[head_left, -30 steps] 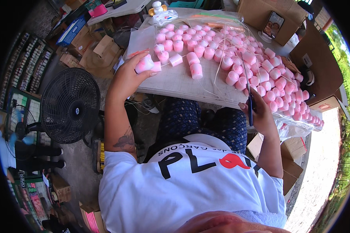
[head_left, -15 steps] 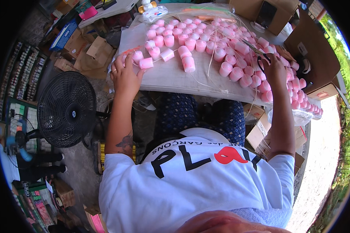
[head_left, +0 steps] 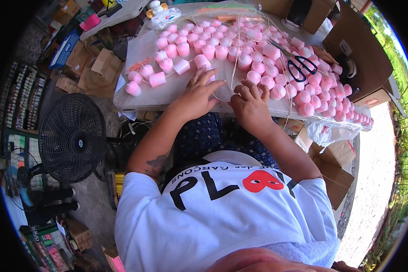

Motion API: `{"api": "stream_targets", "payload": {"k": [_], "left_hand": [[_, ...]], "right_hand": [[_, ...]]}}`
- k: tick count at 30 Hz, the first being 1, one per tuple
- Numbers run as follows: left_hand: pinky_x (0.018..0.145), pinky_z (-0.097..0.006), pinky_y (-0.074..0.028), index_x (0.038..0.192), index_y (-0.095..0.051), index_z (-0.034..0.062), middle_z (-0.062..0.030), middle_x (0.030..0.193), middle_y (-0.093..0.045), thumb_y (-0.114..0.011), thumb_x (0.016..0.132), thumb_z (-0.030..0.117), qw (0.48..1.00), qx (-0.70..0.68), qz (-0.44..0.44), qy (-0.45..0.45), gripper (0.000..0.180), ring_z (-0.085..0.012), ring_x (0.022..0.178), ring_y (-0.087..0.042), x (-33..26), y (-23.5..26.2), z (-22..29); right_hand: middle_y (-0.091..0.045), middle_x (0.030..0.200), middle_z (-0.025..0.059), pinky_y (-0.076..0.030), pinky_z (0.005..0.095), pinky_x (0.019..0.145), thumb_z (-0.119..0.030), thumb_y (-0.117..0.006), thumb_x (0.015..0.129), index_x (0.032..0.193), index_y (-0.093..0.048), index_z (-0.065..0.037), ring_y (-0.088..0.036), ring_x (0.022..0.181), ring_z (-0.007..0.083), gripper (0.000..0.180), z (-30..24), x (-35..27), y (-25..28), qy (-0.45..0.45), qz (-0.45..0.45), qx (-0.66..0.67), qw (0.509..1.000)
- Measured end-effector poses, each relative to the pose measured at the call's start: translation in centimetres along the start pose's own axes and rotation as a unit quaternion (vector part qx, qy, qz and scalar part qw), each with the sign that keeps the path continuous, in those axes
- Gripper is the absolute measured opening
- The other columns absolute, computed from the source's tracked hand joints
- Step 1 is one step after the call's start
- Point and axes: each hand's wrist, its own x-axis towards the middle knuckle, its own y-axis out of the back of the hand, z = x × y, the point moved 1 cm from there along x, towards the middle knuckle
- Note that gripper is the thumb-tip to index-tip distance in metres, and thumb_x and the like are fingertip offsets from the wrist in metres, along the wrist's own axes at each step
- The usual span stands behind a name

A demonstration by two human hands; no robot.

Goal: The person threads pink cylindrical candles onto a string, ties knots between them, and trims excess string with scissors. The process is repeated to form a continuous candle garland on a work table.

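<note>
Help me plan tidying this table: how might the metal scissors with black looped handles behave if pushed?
The scissors look stiff, with straight blades. They may tip or slide, because they lie across unevenly heaped pink cylinders, whose rounded sides might roll.

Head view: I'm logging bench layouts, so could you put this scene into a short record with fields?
left hand: fingers spread, partly hiding a pink piece; contact unclear
right hand: fingers curled, close to thin cord; grip unclear
pink pieces: many short cylinders massed on the white table; a few at left have cord between them
scissors: dark-handled, lying on the pink pieces, right of both hands
fan: black, to the person's left
</note>
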Motion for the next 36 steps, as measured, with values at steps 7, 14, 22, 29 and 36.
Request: {"api": "stream_targets", "payload": {"k": [7, 14, 22, 29, 36], "left_hand": [[0.111, -0.047, -0.028, 0.09, -0.072, 0.0121, -0.0104, 0.137, -0.048, -0.072, 0.078, 0.01, 0.993, -0.033, 0.096, -0.057, 0.013, -0.0382, 0.135, -0.031, 0.2, -0.9, -0.2], [0.108, -0.048, -0.03, 0.092, -0.072, 0.0121, -0.0103, 0.134, -0.051, -0.071, 0.082, 0.016, 0.976, -0.179, 0.111, -0.062, 0.011, -0.0399, 0.131, -0.036, -0.2, -0.5, 1.2], [0.106, -0.047, -0.033, 0.088, -0.067, 0.0027, -0.0137, 0.131, -0.052, -0.066, 0.085, 0.01, 0.976, -0.108, 0.169, -0.084, 0.008, -0.0397, 0.127, -0.041, -0.3, -3.5, -0.4], [0.106, -0.044, -0.034, 0.093, -0.064, -0.0026, -0.0151, 0.134, -0.05, -0.061, 0.09, 0.008, 0.987, -0.101, 0.107, -0.067, 0.011, -0.0344, 0.125, -0.044, -0.3, -3.3, -1.1], [0.102, -0.038, -0.037, 0.099, -0.064, -0.0008, -0.014, 0.136, -0.049, -0.056, 0.093, 0.008, 0.991, -0.068, 0.094, -0.07, 0.013, -0.0305, 0.124, -0.046, 0.3, -3.3, -1.3]], "right_hand": [[-0.059, 0.102, 0.0039, -0.03, 0.0457, 0.092, -0.021, -0.071, 0.077, 0.088, -0.065, -0.01, -0.051, 0.106, 0.0232, 0.017, 0.5, 0.4, 2.1, -0.068, 0.014, 0.12, 0.99], [-0.06, 0.102, 0.0049, -0.031, 0.039, 0.094, -0.018, -0.076, 0.075, 0.083, -0.066, -0.009, -0.053, 0.105, 0.0238, 0.016, 1.4, -0.3, 4.1, -0.075, -0.027, 0.141, 0.987], [-0.054, 0.099, 0.01, -0.042, 0.0334, 0.082, -0.021, -0.055, 0.097, 0.097, -0.06, -0.002, -0.053, 0.091, 0.0211, 0.019, 13.8, -13.9, 6.5, -0.306, 0.495, 0.127, 0.803], [-0.057, 0.097, 0.016, -0.043, 0.0412, 0.083, -0.02, -0.059, 0.091, 0.094, -0.059, -0.002, -0.052, 0.095, 0.0338, 0.018, 15.2, -29.0, 2.2, -0.492, 0.213, -0.111, 0.837], [-0.06, 0.102, 0.0205, -0.048, 0.0456, 0.085, -0.01, -0.056, 0.083, 0.098, -0.061, -0.003, -0.059, 0.098, 0.0395, 0.017, 9.4, -29.3, -5.0, -0.494, -0.043, 0.17, 0.851]]}}
